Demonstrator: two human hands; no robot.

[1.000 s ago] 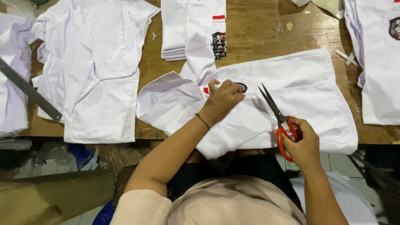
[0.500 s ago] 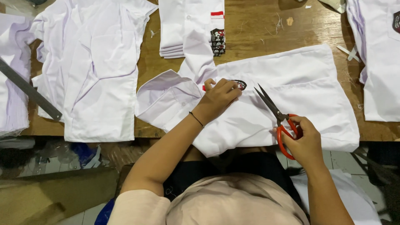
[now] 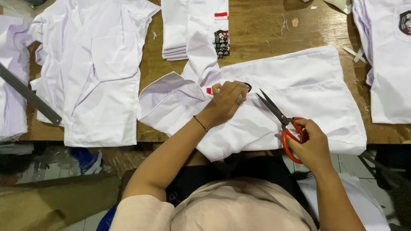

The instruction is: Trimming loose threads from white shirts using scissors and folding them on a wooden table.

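Left hand (image 3: 226, 102) pins shirt (image 3: 299, 98); right hand (image 3: 314, 145) grips scissors (image 3: 280, 117).

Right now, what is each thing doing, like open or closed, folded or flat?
Scissors: blades open, red handles in right hand.
White shirt: lying flat, pressed by left hand.
Folded shirts: stacked.
Spread shirt: laid out, rumpled.
Metal ruler: lying on table.
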